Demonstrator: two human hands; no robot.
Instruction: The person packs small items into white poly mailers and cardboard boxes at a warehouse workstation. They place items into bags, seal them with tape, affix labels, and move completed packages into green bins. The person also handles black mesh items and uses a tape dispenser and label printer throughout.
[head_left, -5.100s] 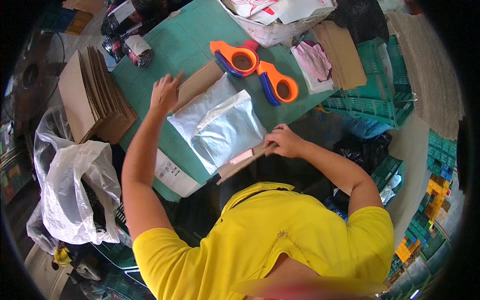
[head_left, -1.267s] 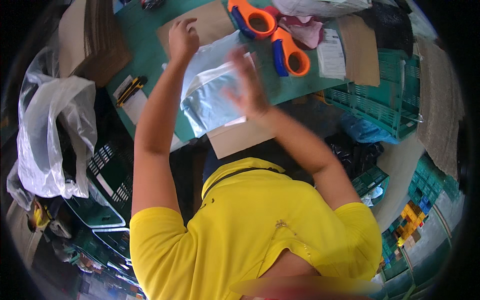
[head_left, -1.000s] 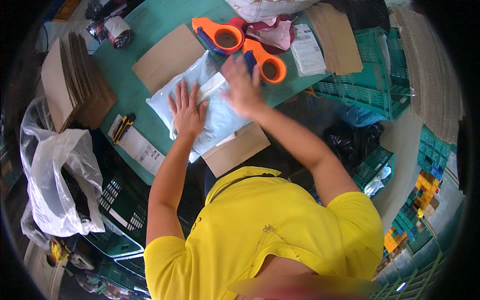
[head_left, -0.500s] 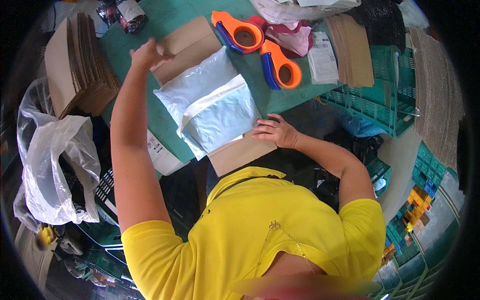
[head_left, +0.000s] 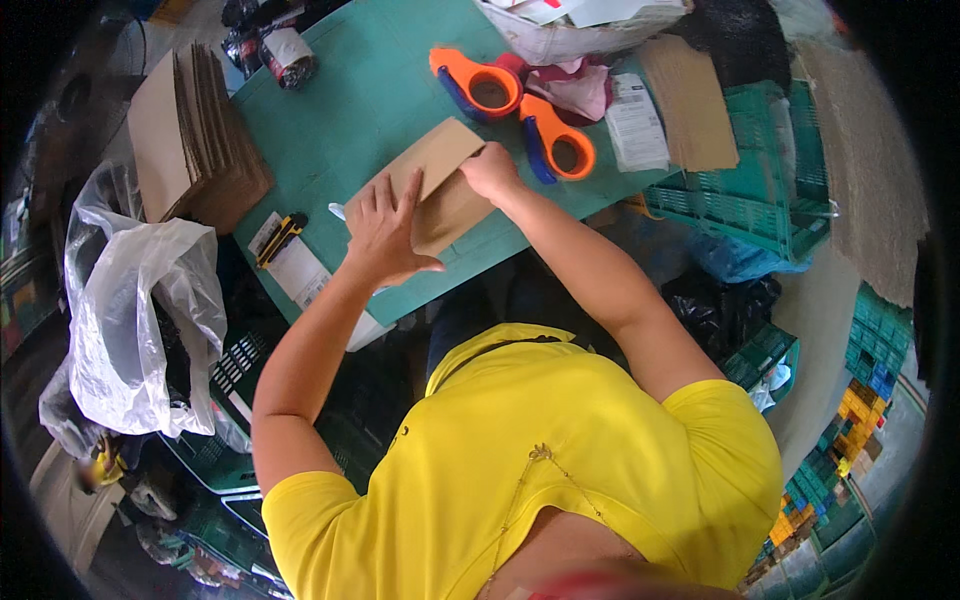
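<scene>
A sheet of brown cardboard is folded over on the green table. A small pale corner of the light-blue plastic package pokes out at its left end; the rest is hidden. My left hand presses on the cardboard's left part, fingers spread and thumb stretched out. At the right end, my right hand has its fingers curled round the cardboard's edge, the fingertips partly hidden. Beyond it lie two orange-and-blue tape dispensers.
A yellow-black utility knife lies on white label sheets at the left. Cardboard stacks stand left and right. Green crates adjoin the table's right side. A clear plastic bag hangs at left.
The cardboard has been folded over the light-blue package, now nearly all covered. My left hand came nearer onto the cardboard; my right hand moved away from my body to its right end.
</scene>
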